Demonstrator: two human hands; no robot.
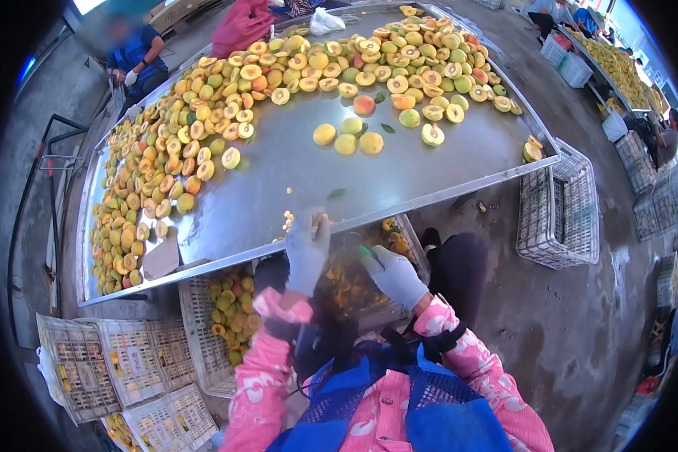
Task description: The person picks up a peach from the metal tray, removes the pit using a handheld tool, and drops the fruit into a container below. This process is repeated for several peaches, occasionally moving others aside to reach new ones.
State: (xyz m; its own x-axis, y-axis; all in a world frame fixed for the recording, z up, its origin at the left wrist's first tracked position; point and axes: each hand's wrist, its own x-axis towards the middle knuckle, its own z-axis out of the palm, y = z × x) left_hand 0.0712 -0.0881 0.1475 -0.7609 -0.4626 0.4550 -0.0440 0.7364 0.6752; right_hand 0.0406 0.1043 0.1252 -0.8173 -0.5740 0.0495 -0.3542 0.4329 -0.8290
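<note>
My left hand (307, 255), in a pale glove, is at the near rim of the metal table (279, 173). Its fingers are closed, and what they hold is too blurred to make out. To its right, my gloved right hand (395, 277) is closed around a small tool with a green end (366, 251); the rest of the tool is hidden. Below both hands is a crate of cut fruit pieces (346, 282), partly covered by my arms and legs. Small yellow bits (288, 218) lie on the table beside my left hand.
Halved and whole peaches (196, 143) are heaped along the table's far and left sides. A crate of peaches (230, 309) stands under the near edge, an openwork crate (557, 211) at right. Stacked crates (128, 358) are lower left. Another person (139, 56) sits at far left.
</note>
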